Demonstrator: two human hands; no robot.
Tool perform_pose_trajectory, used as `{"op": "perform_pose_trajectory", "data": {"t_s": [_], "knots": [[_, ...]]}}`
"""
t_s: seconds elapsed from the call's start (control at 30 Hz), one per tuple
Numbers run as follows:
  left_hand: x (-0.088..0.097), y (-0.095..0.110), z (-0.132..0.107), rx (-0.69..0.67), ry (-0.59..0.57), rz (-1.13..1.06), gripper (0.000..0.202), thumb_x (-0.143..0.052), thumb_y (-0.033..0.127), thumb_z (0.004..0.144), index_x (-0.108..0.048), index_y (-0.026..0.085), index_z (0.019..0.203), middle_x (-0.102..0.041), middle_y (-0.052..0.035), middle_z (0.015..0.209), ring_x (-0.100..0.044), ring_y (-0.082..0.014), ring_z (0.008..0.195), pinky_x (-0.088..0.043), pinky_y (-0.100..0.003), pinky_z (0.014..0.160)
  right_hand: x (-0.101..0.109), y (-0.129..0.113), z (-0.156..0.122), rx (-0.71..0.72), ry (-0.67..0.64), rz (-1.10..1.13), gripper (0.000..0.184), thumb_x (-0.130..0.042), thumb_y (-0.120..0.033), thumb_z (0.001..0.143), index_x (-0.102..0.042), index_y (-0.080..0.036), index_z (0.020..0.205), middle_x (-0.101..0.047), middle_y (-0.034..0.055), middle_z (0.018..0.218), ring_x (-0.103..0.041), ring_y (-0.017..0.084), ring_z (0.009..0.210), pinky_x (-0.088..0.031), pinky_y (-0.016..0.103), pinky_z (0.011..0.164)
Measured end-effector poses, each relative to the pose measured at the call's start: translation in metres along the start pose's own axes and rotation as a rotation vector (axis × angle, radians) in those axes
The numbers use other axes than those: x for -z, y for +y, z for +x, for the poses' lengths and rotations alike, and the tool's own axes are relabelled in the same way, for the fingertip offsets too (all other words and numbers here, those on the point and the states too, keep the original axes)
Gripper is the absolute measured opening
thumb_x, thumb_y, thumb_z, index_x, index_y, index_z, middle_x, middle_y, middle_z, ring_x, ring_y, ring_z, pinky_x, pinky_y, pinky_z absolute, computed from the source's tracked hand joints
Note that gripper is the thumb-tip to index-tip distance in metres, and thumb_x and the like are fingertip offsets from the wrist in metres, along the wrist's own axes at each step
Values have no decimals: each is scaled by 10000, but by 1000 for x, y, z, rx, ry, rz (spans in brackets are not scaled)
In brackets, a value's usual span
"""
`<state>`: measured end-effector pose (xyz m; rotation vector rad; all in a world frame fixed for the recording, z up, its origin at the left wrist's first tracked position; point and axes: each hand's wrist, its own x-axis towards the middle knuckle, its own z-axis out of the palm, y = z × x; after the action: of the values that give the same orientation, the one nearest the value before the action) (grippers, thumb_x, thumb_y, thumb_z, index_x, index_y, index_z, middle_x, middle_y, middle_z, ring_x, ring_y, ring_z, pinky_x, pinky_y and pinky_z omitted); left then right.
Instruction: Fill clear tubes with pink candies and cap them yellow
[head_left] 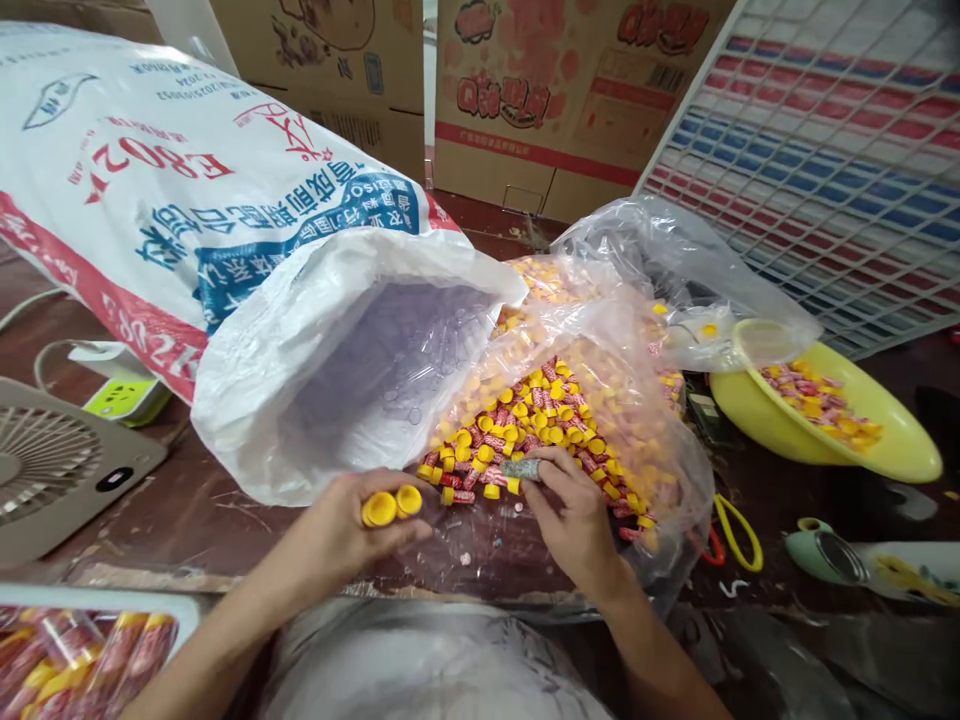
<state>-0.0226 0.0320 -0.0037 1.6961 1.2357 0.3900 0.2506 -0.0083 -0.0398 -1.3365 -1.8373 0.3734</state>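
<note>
My left hand [339, 528] is closed around two round yellow caps [394, 505], their hollow ends facing me; whether tubes are attached behind them is hidden. Between the thumb and fingers of my right hand [574, 520] is a small greyish, speckled tube [520, 468], held roughly level. Just beyond both hands lies a heap of small red-and-white tubes with yellow caps [551, 405], spilling from a clear plastic bag [675, 475]. Left of the heap, a large white woven sack [247, 440] lies with its open mouth towards me, showing a purplish liner.
A yellow bowl [911, 450] with small wrapped pieces stands at right. Near it are yellow-handled scissors [739, 535] and a light green bottle-like object [825, 555]. A fan [60, 470], a power strip [127, 398] and a white tray [187, 612] of larger tubes are at left. Cardboard boxes [555, 110] stand behind.
</note>
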Motion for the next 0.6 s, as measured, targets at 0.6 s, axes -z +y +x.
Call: {"op": "perform_pose_trajectory", "data": {"t_s": [0.6], "knots": [[-62, 3, 5, 104, 16, -869, 384, -847, 460, 704, -649, 131, 710, -595, 8, 705, -484, -118, 673, -395, -217, 642, -18, -41, -9, 189, -158, 94, 676, -800, -472, 846, -482, -147, 1346, -587, 172, 1318, -522, 307, 1303, -443, 458, 1125]]}}
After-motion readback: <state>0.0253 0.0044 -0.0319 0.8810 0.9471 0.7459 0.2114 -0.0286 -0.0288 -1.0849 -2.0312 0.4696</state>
